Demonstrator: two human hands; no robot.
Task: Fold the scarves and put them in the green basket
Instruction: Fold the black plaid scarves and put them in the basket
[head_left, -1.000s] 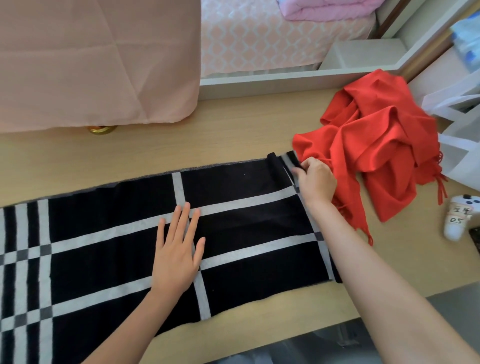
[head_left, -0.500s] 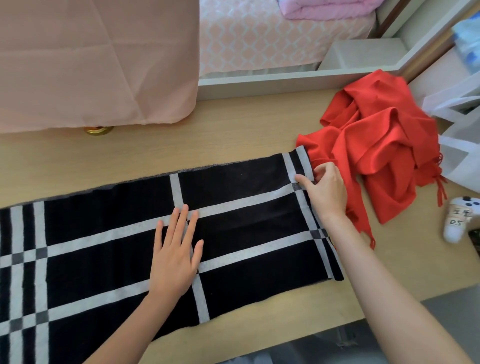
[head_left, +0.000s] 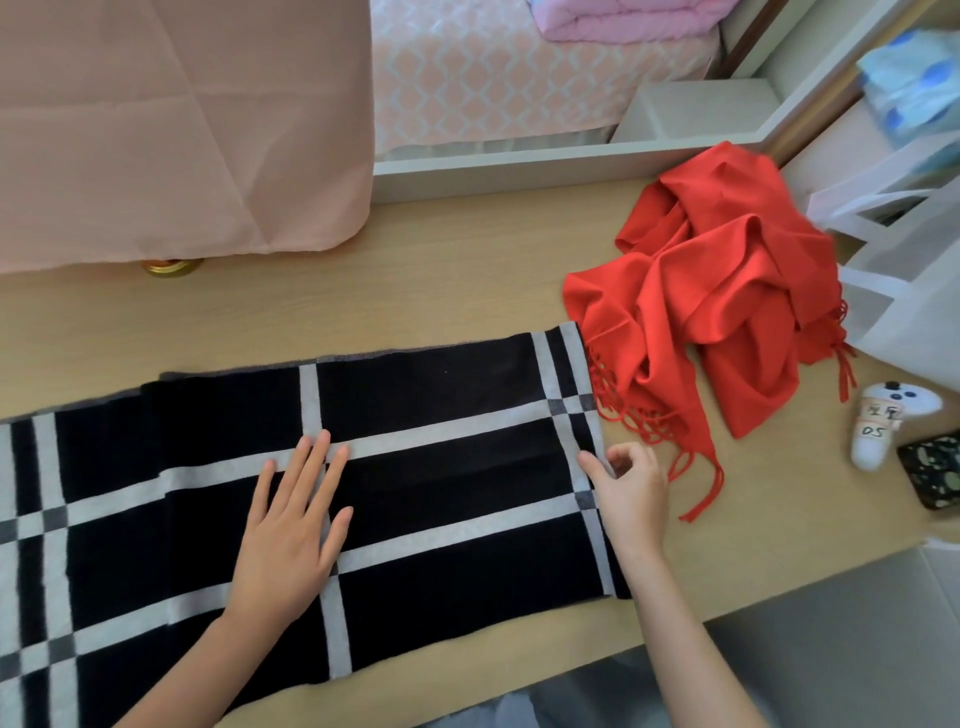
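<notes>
The bench runs pale and wooden across the view. The black scarf, crossed with grey stripes, lies spread flat along its near half, its left end running out of view and its right end squared off just short of the red scarf. A pink cloth hangs over the bench's far left part. The red scarf sits in a loose crumpled heap at the far right, its fringe trailing toward the black scarf's end and touching it near the far corner. A white bag stands just beside the heap at the right edge.

The left forearm comes in from the near edge, and the left hand lies palm down on the middle of the black scarf, fingers straight and slightly spread, pressing the cloth flat over a stripe crossing. The right forearm comes in from the near right, and the right hand sits at the scarf's right end, forefinger on the end stripe, thumb just off the edge, the other fingers curled; it pinches that edge about midway along.

A white controller lies near the bench's right edge, with a dark case just beside it; a gold lid peeps from under the pink cloth.
</notes>
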